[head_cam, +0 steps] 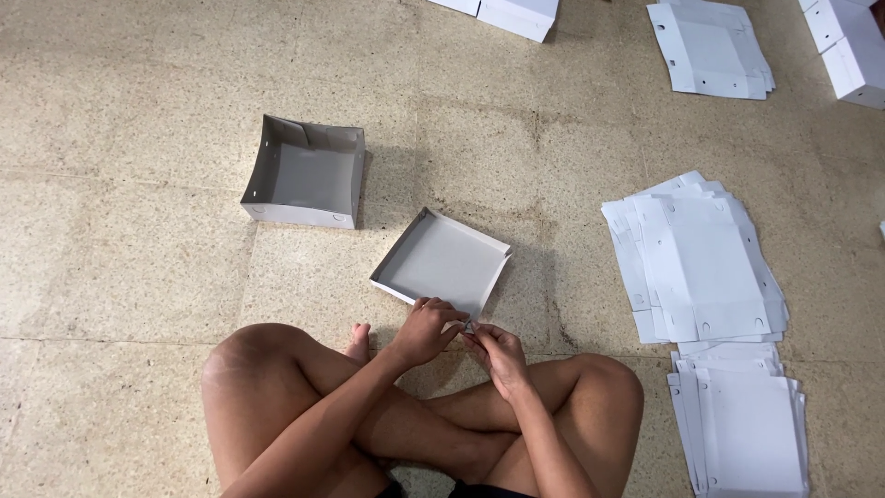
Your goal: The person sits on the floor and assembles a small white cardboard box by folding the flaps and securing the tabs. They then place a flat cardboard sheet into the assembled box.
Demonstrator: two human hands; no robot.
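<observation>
- The floor [138,231] is speckled tile, and everything lies on it; the person sits cross-legged at the bottom of the view, knees spread to both sides.
- Two stacks of flat white cardboard blanks lie to the person's right: a fanned stack [701,263] and a squarer stack [742,415] just below it, touching or nearly so. A further flat blank [710,46] and some folded white boxes [853,46] lie at the top right, well apart.
- A finished grey-lined open box [304,175] stands upright, up and to the left, apart from the work.
- The shallow tray [442,263], a part-folded blank with low walls, lies flat on the floor directly ahead of the shins, its near corner at the hands.
- The left hand [426,330] and right hand [498,355] meet at that near corner; both grips are pressed together, pinching a small flap of the tray's edge between fingertips.
- Judged from this, the step in hand is folding or locking the near corner; the next move likely calls for keeping the wall upright while the flap tucks in.
- Open floor lies left of and beyond the tray; the fanned stack's edge sits near on the right, so turning the tray is easier leftward.
</observation>
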